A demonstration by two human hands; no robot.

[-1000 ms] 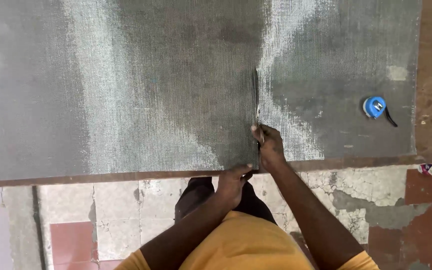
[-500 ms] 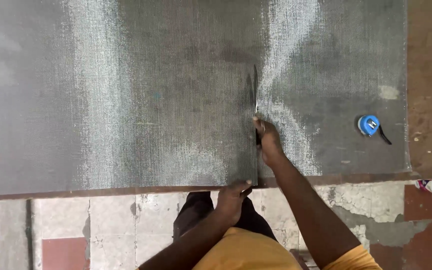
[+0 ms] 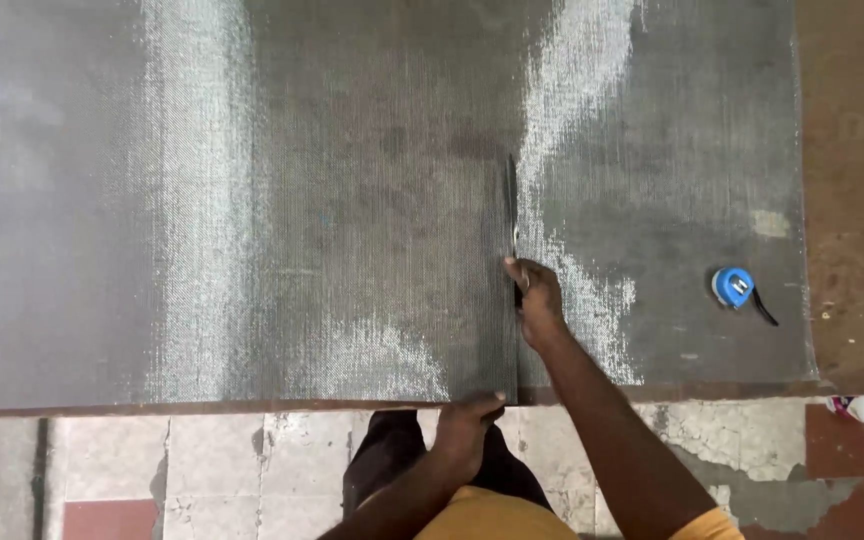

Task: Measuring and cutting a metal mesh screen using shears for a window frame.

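Right hand (image 3: 535,298) has moved farther up the mesh (image 3: 252,220), fist closed on scissors (image 3: 512,215) cutting along its middle. Near edge: left hand (image 3: 467,420) pinches the mesh taut. Tape measure (image 3: 735,287) lies right.

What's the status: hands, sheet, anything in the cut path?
Right hand gripping scissors, blades in the grey mesh sheet. Left hand pinching the sheet's near edge. Blue tape measure lies off to the right, clear of the cut line.
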